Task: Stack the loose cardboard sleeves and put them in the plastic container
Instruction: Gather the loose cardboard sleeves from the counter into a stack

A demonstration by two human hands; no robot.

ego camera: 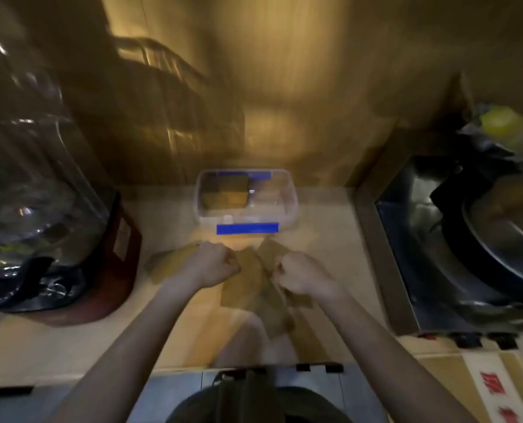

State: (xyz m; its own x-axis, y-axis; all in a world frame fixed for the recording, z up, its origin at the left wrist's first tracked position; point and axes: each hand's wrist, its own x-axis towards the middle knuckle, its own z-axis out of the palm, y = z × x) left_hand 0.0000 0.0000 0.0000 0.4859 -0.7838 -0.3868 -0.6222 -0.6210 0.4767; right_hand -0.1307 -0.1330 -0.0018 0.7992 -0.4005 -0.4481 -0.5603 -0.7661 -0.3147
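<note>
While both fists work: left hand [211,264] and right hand [299,274] are each clenched on loose cardboard sleeves [251,288] lying fanned on the table [71,343]
Container: plastic container [290,203] sits just beyond the hands; some brown sleeves seem already inside
Risk: uneven edges could let the pile splay or slip during the lift; one sleeve by the left hand may get missed
Labels: blue tape strip [247,228] bears no readable text; red marks on a box [495,389] at the right are too blurred to read

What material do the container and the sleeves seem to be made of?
Container: apparently clear plastic, since its contents show through the walls; a blue strip marks the front. Sleeves: seemingly cardboard, flat, brown, dull. Blur leaves the finer finish open.
</note>
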